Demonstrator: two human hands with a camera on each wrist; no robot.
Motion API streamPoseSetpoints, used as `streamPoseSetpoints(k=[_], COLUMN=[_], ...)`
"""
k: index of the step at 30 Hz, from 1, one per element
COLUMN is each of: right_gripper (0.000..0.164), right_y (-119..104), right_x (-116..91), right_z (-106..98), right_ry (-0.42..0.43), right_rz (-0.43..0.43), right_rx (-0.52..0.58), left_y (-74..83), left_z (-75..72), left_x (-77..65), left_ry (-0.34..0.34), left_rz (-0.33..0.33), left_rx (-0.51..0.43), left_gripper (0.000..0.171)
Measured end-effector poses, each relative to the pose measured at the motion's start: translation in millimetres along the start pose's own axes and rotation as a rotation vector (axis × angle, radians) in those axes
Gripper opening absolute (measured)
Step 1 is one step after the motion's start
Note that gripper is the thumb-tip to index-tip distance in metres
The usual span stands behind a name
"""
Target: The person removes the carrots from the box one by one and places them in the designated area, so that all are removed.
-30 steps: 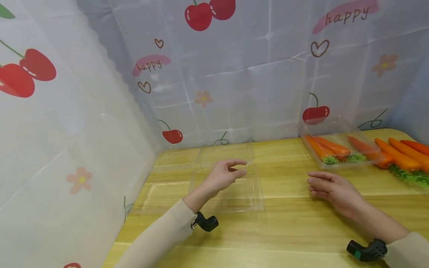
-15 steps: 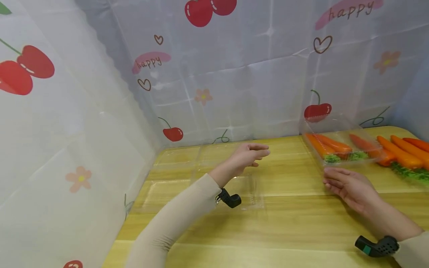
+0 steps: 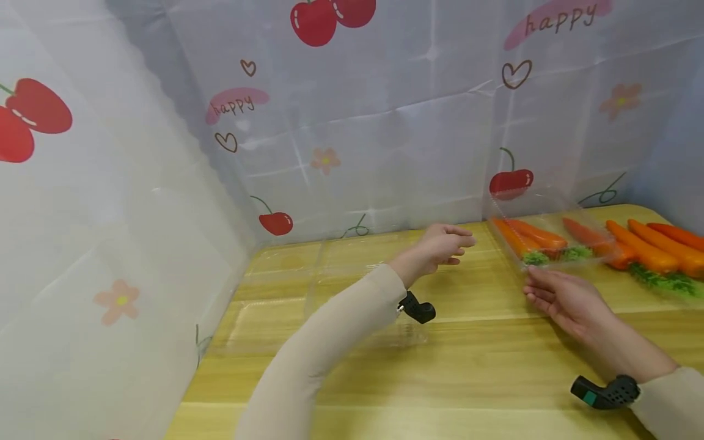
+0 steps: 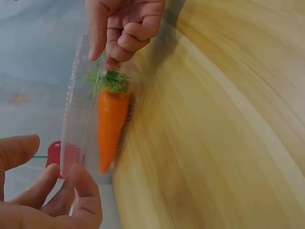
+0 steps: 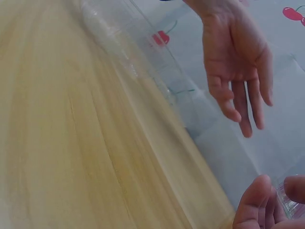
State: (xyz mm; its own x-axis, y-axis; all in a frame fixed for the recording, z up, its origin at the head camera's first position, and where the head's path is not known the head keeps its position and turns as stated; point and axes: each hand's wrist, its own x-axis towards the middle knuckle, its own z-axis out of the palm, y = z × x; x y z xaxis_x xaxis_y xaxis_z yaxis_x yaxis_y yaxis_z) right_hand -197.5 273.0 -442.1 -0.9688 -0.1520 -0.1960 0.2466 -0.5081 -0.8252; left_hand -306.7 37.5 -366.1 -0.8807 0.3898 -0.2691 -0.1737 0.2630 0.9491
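A clear plastic box [image 3: 555, 214] holding orange carrots [image 3: 536, 235] with green tops sits at the back right of the table. My right hand [image 3: 569, 302] is at its near left corner; the thumb and fingers pinch the plastic edge there, as the left wrist view shows. My left hand [image 3: 442, 244] hovers left of the same box, fingers loosely spread, thumb apart, holding nothing. In the left wrist view, its fingertips [image 4: 81, 181] are close to the box's beaded edge. Whether they touch it, I cannot tell.
Several loose carrots [image 3: 654, 247] lie right of the box. On the left side of the table an opened clear plastic container [image 3: 275, 318] lies flat, partly behind my left sleeve. A printed cloth [image 3: 385, 153] hangs along the table's back and left edges.
My left hand has travelled right and back, from above the opened container to beside the carrot box. My right hand has moved forward to the box's near corner.
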Motion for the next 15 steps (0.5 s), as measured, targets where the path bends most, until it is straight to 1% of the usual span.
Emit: streamPoseSetpoints(k=[3,5,8,11,13,15], right_gripper=[0.023,0.021,0.020,0.021,0.022,0.023], right_y=[-1.9,-2.4,-1.9,-0.6,-0.2,-1.0], right_x=[2.0,3.3,4.2,3.5,2.8,2.6], right_z=[0.2,0.0,-1.6,-4.1,-5.5,-6.1], right_ry=[-0.002,-0.001,0.001,0.003,-0.002,-0.010], right_rz=[0.006,0.006,0.008,0.012,0.015,0.014], right_rx=[-0.005,-0.016,-0.032,-0.040,-0.047,-0.048], left_y=[2.3,2.1,-1.1,-6.6,-9.5,-10.0], left_z=[10.9,18.3,29.2,39.9,46.5,52.4], left_x=[8.3,14.4,23.3,30.7,34.1,37.2], left_ry=[0.010,0.029,0.065,0.101,0.124,0.144], left_rz=[0.000,0.001,-0.006,-0.029,-0.047,-0.049], left_rx=[-0.020,-0.051,-0.137,-0.212,-0.243,-0.262], left_gripper=[0.025,0.026,0.029,0.030,0.029,0.029])
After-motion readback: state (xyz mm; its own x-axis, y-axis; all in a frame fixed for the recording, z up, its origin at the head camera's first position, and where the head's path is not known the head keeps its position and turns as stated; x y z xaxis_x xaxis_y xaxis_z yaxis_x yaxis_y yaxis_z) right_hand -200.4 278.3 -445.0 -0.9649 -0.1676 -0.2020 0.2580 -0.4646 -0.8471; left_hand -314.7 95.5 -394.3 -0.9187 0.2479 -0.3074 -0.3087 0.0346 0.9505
